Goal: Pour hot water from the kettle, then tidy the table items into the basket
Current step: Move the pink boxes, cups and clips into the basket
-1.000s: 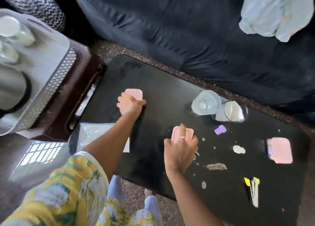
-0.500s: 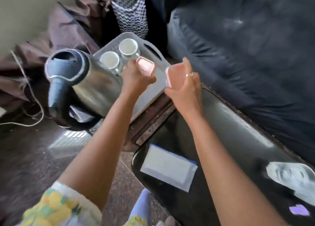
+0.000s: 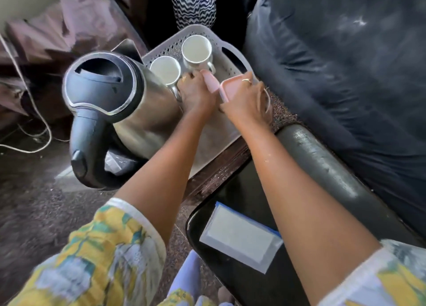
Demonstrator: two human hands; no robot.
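Observation:
A grey perforated basket [image 3: 232, 49] sits on a brown stool left of the black table [image 3: 242, 183]. Inside it stand two white cups [image 3: 197, 48] and a steel kettle [image 3: 119, 102] with a black lid and handle. My left hand [image 3: 196, 93] is inside the basket beside the cups, shut on a small pink container [image 3: 211, 80]. My right hand [image 3: 244, 98] is right beside it, low over the basket floor, shut on a second pink container [image 3: 227, 88]. Both arms reach forward from yellow patterned sleeves.
A white and blue flat packet [image 3: 239, 236] lies on the table's near left corner. A dark sofa [image 3: 345, 63] runs along the right. A zigzag-patterned bag [image 3: 194, 3] stands behind the basket. White cable [image 3: 34, 112] trails on the floor at left.
Both hands lifted pink containers off the table, carried them left over the basket, and have now lowered them down inside it beside the cups.

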